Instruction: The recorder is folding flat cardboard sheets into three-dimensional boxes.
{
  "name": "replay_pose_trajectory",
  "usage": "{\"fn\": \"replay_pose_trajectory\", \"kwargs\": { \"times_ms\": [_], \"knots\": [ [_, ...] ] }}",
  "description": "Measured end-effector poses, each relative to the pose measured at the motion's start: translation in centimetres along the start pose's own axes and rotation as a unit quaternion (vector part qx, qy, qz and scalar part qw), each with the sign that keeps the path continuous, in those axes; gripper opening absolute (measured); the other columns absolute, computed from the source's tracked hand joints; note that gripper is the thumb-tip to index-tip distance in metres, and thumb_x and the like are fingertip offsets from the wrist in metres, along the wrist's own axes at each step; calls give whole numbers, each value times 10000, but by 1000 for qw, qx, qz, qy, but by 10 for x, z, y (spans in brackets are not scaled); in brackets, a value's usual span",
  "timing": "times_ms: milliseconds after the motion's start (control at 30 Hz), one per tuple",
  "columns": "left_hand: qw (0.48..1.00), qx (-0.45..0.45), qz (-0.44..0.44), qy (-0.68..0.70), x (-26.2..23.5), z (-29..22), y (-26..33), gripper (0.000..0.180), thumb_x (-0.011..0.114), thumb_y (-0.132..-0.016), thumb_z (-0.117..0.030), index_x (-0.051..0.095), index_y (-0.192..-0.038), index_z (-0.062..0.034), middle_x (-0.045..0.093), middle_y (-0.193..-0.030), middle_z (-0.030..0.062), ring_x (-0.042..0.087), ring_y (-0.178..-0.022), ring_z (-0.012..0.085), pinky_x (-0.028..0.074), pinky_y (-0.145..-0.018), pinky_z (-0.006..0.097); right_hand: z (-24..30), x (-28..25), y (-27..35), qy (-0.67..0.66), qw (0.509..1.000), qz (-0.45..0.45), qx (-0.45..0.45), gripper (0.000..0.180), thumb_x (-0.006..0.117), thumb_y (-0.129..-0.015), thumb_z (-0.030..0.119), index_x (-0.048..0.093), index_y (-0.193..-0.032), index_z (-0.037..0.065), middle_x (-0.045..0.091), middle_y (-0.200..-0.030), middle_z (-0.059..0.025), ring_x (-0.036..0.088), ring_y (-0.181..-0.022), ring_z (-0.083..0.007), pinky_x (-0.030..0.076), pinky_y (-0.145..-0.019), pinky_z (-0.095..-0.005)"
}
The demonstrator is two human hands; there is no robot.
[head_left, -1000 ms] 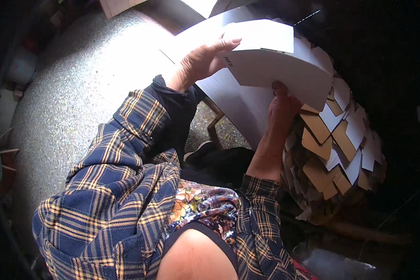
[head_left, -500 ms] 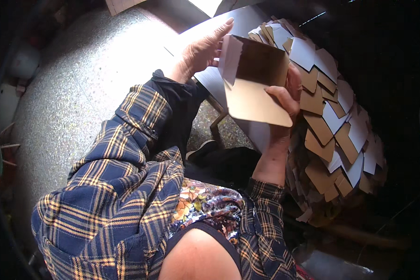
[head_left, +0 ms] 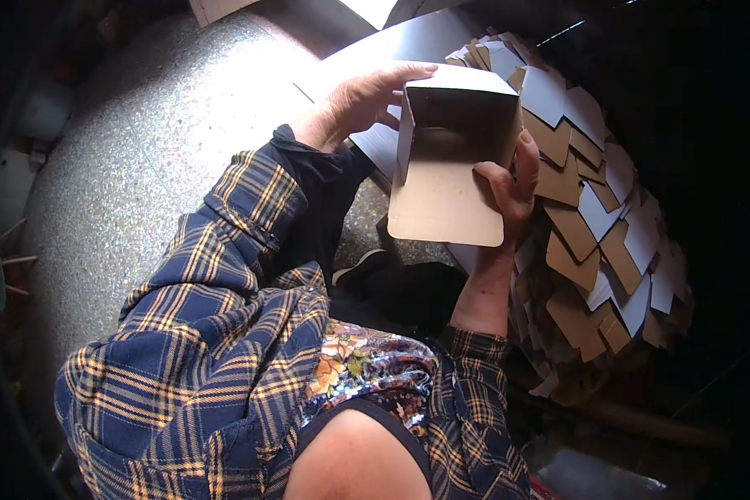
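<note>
The box (head_left: 454, 142) is of plain brown cardboard inside, white outside, with a square mouth and one long flat flap with rounded corners. It is held above the pile of flat blanks (head_left: 596, 225), its mouth facing the person; the long axis runs from the flap up to the far wall. The left hand (head_left: 362, 100) grips the top left edge. The right hand (head_left: 508, 183) clasps the right wall, thumb on the flap. The floor (head_left: 142, 158) is speckled stone.
</note>
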State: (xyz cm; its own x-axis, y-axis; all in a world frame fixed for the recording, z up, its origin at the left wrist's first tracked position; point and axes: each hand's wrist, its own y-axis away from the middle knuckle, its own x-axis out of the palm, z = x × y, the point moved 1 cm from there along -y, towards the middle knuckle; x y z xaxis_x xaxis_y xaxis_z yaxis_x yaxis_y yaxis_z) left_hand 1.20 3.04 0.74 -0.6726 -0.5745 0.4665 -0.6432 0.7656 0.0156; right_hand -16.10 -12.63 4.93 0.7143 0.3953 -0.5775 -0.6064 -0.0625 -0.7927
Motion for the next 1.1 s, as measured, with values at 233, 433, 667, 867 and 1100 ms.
{"fn": "replay_pose_trajectory", "kwargs": {
  "times_ms": [233, 433, 667, 867, 1100],
  "knots": [
    [997, -44, -48, 27, -3, 3, -5, 522, 648, -849, -438, 550, -1235, -101, 639, -1098, 96, 613, -981, 193, 536, -789, 395, 6, 7, -5, -133, 990, -26, 48, 248, 702, -787, 125, 678, -1032, 95, 427, -1376, -134, 489, -1239, -316, 447, -998, -435],
    [993, -34, -99, 63, -6, 3, -7, 561, 674, -822, -443, 537, -1232, -86, 648, -1066, 82, 613, -937, 169, 535, -745, 367, -1, 20, 1, -202, 973, -64, 92, 341, 641, -854, 228, 629, -1161, 79, 432, -1361, -162, 479, -1235, -316, 386, -1046, -431],
    [975, 16, -203, 91, -4, 5, -8, 641, 730, -759, -456, 505, -1223, -75, 563, -1077, 115, 559, -994, 208, 529, -721, 398, -3, 40, 25, -497, 766, -187, 363, 273, 597, -870, 180, 616, -1124, 83, 501, -1273, -140, 530, -1144, -236, 443, -971, -383],
    [976, 23, -200, 81, -3, 1, -4, 629, 691, -775, -513, 511, -1207, -93, 454, -1154, 146, 460, -1065, 314, 453, -802, 528, 2, 20, 14, -151, 961, -58, 225, 183, 629, -836, 160, 682, -986, 69, 561, -1133, -99, 582, -983, -192, 487, -834, -321],
    [977, -56, -189, 77, -8, 0, -17, 489, 538, -913, -444, 546, -1197, -45, 603, -1029, 96, 540, -1020, 208, 518, -799, 393, -17, 7, 3, -201, 950, -88, 222, 208, 630, -868, 213, 702, -836, 21, 594, -969, -111, 588, -938, -210, 477, -817, -314]
  ]
}}
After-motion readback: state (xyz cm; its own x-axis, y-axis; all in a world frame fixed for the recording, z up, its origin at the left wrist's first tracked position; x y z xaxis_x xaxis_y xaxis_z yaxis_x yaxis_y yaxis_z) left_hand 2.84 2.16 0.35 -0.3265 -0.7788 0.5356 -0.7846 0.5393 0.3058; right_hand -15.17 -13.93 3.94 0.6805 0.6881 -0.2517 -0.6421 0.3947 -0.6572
